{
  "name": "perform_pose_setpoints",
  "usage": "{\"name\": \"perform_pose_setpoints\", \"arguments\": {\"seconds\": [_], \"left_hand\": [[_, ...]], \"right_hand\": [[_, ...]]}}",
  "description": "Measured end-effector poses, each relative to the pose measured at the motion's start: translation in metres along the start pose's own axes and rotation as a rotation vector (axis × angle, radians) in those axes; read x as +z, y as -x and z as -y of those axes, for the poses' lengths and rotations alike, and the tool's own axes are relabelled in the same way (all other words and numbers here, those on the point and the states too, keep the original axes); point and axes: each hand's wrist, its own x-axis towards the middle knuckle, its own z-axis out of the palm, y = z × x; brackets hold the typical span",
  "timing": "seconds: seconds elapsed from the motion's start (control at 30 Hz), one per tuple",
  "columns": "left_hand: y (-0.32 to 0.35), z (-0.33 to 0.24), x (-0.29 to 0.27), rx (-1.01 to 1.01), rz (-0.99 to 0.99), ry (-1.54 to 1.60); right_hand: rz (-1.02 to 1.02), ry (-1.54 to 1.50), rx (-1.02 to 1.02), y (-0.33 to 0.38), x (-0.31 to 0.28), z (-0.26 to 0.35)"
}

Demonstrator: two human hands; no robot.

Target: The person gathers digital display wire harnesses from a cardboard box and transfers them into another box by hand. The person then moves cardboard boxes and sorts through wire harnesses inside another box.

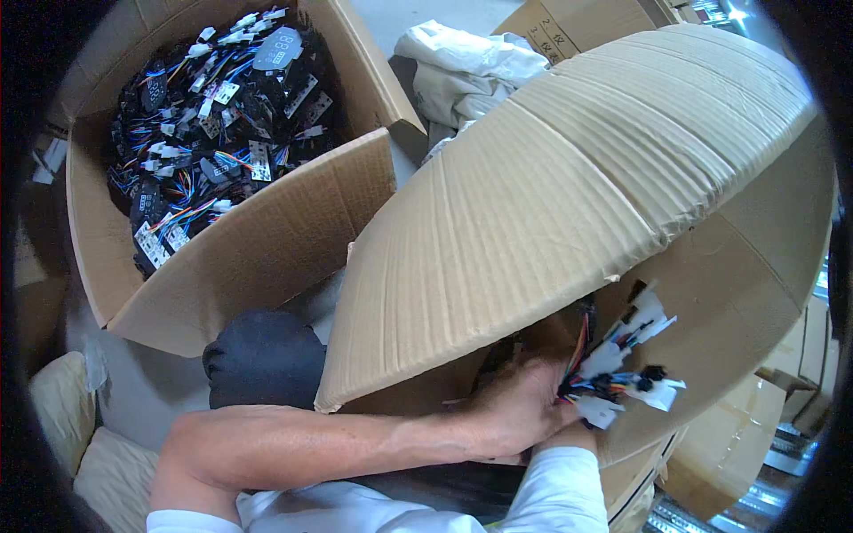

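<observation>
The left hand (515, 413) is gripping a bunch of wires (622, 364) with white plugs and red, blue and black strands, just under the flap of a big cardboard box (569, 178); the right hand (569, 437) is mostly hiding below it, so I cannot tell its grip; another open box (258, 249) is sitting far left, holding many more wires and black boards

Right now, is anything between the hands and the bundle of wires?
No. Both hands already grip the wire bundle: the left hand on its left, the right hand just below. The big cardboard flap hangs over them.
</observation>
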Motion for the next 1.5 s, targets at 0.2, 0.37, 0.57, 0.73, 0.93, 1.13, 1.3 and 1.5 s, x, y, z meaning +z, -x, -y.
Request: {"name": "perform_pose_setpoints", "arguments": {"seconds": [0.2, 0.37, 0.57, 0.73, 0.93, 1.13, 1.3, 1.5], "left_hand": [[-0.002, 0.019, 0.014, -0.008, -0.073, 0.411], [-0.003, -0.012, 0.009, -0.013, -0.292, 0.427], [-0.003, -0.030, -0.010, -0.211, -0.380, 0.124], [0.005, -0.023, 0.000, -0.095, -0.146, -0.096], [0.010, -0.016, -0.004, -0.170, 0.091, -0.126], [0.006, -0.020, -0.008, -0.111, 0.001, -0.136], [0.006, -0.026, -0.020, -0.163, -0.088, -0.144], [0.003, -0.019, -0.010, -0.316, 0.033, 0.166]], "right_hand": [[-0.217, 0.180, 0.038, 0.003, -0.042, -0.033], [-0.232, 0.322, -0.063, 0.046, -0.081, 0.004], [0.645, 0.192, 0.057, 0.088, -0.066, 0.077], [0.374, -0.627, -0.066, 0.087, -0.126, 0.032], [-0.070, -0.462, 0.258, -0.022, -0.082, -0.110], [-0.020, -0.289, 0.056, -0.038, -0.044, -0.177], [0.017, -0.092, -0.099, -0.038, -0.035, -0.207], [0.036, 0.226, -0.242, -0.008, -0.075, -0.212]]}}
